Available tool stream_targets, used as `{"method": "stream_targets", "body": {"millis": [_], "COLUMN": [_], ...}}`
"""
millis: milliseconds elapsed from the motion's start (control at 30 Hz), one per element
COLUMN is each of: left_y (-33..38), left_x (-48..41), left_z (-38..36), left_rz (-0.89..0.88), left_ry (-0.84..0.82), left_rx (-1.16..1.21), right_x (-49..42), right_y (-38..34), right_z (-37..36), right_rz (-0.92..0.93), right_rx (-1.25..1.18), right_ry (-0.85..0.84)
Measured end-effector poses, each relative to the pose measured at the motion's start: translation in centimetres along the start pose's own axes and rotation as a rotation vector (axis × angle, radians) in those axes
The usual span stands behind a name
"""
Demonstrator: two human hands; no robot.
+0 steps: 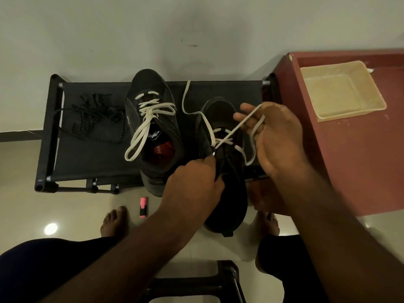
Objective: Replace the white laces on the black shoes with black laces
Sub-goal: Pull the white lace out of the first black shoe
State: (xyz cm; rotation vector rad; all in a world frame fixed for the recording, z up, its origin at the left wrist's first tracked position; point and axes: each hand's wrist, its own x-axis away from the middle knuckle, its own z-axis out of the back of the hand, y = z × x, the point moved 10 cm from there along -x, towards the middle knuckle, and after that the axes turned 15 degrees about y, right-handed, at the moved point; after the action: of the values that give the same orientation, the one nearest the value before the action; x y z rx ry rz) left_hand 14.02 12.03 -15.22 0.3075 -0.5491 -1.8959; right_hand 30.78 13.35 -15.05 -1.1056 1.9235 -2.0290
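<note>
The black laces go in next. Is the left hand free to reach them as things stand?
Probably not yet. The left hand is pinching the white lace tip at the right shoe. Once it lets go, only the left shoe stands between it and the black laces.

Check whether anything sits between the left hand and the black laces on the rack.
Yes. The left shoe, white lace still threaded, stands on the rack between the left hand and the black laces; reaching over it looks feasible.

Dim, soft, wide-angle warped; one lamp glare (51,228) on glossy floor (72,206).
</note>
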Motion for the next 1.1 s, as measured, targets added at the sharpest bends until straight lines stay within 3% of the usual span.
{"method": "stream_targets", "body": {"millis": [67,167,333,433,567,767,867,1000,1100], "left_y": [-0.1,0.0,0.1,0.2,0.1,0.7,0.8,1.1,1.1], "left_x": [0.0,0.1,0.0,0.0,-0.1,-0.3,-0.5,-0.4,-0.5], "left_z": [0.0,0.0,0.1,0.2,0.3,0.5,0.7,0.3,0.9], "left_rz": [0.004,0.001,0.007,0.003,-0.003,-0.022,-0.049,-0.072,-0.064], "left_ry": [0.001,0.0,0.004,0.01,0.031,0.058,0.093,0.08,0.11], "left_rx": [-0.003,-0.008,0.004,0.008,-0.02,-0.057,-0.059,-0.067,0.003], "right_x": [0.3,0.4,-1.6,-2.3,-1.1,2.8,4.5,5.0,5.0], "right_y": [0.3,-0.4,-1.3,-2.9,-2.9,2.4,3.8,4.9,5.2], "right_z": [-0.2,0.0,3.2,4.6,2.6,-0.5,0.1,-0.3,-0.6], "right_rz": [-0.072,0.043,0.138,0.305,0.476,0.244,0.148,0.411,0.424], "right_rx": [-0.051,0.097,0.219,0.39,0.657,0.94,0.987,1.146,1.067], "right_ry": [-0.02,-0.022,0.213,0.296,0.119,-0.491,-0.667,-0.622,-0.526]}}
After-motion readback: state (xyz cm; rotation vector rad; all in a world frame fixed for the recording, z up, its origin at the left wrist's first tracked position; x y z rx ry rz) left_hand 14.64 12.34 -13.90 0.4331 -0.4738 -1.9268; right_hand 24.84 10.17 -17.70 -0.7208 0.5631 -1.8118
